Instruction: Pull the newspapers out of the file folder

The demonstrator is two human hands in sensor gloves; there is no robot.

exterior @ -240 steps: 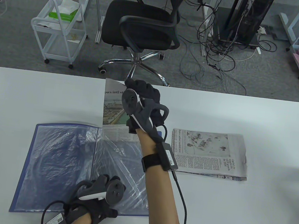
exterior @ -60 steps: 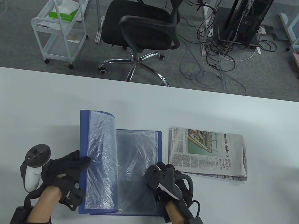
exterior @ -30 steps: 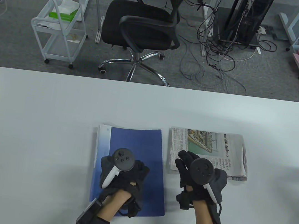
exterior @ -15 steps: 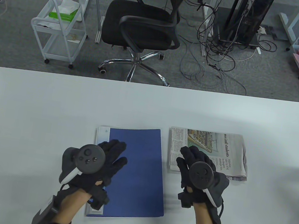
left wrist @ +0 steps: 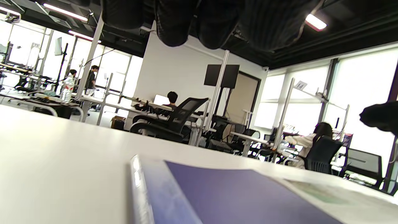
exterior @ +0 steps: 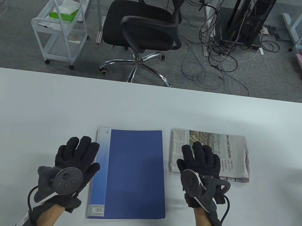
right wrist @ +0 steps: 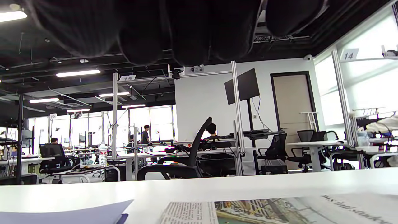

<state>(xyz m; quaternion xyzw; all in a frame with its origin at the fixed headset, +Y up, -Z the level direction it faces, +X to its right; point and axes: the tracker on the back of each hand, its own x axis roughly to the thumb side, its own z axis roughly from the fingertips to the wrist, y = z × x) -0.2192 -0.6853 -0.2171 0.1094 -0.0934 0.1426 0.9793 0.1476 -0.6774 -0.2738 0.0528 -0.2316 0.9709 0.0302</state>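
Note:
The blue file folder lies closed and flat on the white table; it also shows in the left wrist view. A stack of folded newspapers lies just right of it, also seen in the right wrist view. My left hand is open with fingers spread, on the table at the folder's left edge, thumb at the spine. My right hand is open, palm down, over the near left part of the newspapers. Neither hand holds anything.
A black office chair stands beyond the table's far edge, with a white cart to its left and tangled cables on the floor to its right.
The last newspaper came out and went onto the stack; the folder was closed. Since half a second ago my left hand slid off the cover to its left side and my right hand flattened.

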